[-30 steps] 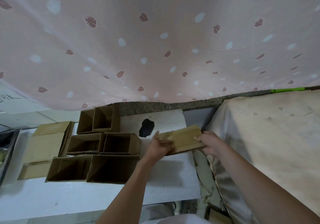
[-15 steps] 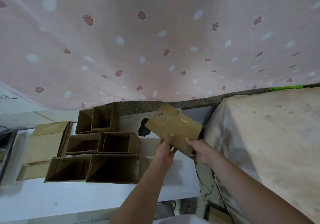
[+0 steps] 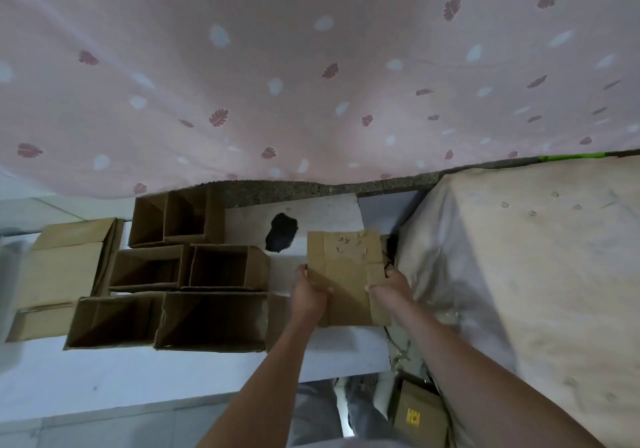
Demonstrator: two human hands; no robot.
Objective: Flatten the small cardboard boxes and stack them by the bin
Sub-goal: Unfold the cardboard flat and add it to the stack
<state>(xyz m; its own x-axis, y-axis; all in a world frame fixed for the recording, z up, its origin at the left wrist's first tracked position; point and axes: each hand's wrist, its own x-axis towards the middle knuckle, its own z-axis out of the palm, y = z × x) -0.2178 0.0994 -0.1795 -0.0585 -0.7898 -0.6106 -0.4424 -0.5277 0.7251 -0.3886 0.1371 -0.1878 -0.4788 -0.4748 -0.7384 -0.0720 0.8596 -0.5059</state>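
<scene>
Flattened box (image 3: 344, 274), near edges hidden behind both gripping hands.

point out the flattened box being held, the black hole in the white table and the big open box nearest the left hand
flattened box (image 3: 343, 267), head view, middle of its face
black hole (image 3: 281, 232), head view, its centre
big open box (image 3: 211, 319), head view, its dark inside

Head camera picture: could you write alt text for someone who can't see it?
Two bare hands, left hand and right hand, grip a flattened brown cardboard box by its side edges above a white table. To its left, six open brown cardboard boxes stand in three rows, under a pink leaf-print cloth.
</scene>
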